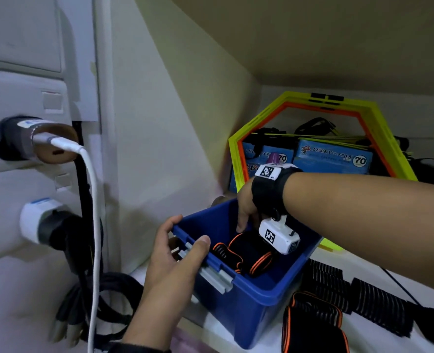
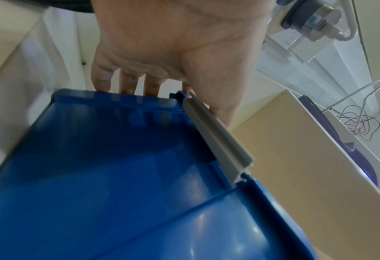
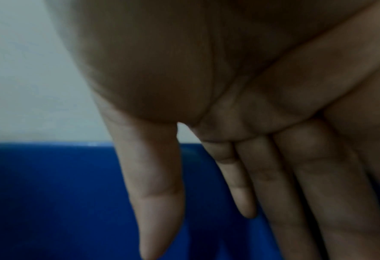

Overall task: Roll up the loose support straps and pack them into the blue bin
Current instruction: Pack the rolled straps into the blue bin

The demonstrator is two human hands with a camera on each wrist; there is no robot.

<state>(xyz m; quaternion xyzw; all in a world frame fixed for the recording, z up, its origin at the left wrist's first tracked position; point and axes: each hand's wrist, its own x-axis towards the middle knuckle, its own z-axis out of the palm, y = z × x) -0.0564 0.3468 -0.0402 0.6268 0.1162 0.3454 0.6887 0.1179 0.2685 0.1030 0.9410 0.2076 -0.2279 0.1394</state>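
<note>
Where lettering can be read, "LUCKY STAR" and a circled "70" are printed on the blue boxes point(image 1: 334, 159) stacked behind two nested hexagonal frames point(image 1: 256, 128), one yellow and one orange. The blue bin point(image 1: 256, 296) is clasped at its near rim by the left hand point(image 1: 175, 261), thumb curled over the grey latch point(image 2: 218, 140), while the right hand point(image 1: 246, 210) is lowered inside with fingers point(image 3: 307, 176) straight and holding nothing. Rolled orange-edged straps point(image 1: 246, 253), whose count cannot be told, lie in the bin, and three loose straps point(image 1: 317, 319) are spread on the bench point(image 1: 358, 263) beside it.
</note>
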